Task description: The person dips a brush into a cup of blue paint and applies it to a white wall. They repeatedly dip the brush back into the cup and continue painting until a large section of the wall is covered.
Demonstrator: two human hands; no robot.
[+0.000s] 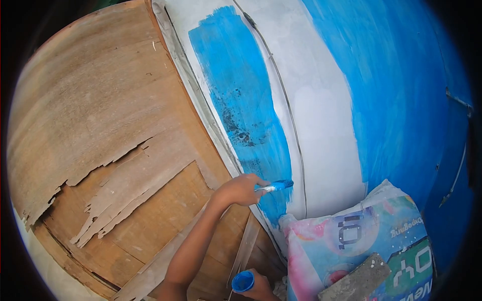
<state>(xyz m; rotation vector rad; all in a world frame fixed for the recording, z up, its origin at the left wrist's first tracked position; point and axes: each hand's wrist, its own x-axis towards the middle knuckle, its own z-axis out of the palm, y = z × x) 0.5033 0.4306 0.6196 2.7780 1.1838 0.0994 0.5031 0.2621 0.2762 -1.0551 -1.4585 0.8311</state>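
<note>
My left hand [259, 286] is wrapped round a small cup of blue paint [243, 281] at the bottom centre. Above it, my right hand [241, 189] grips a paintbrush [276, 186], whose blue-coated bristles point right and touch the wall. The brush lies against the lower part of a blue painted strip [241, 80] on the white wall. Dark specks show through the middle of that strip. My fingers hide part of the brush handle.
A thin cable [288, 103] runs down the white wall [324, 120]. A wider blue area [396, 90] lies right. Peeling wooden panels [105, 90] stand left. At lower right, a printed sack [326, 236] has a grey slab [356, 281] on it.
</note>
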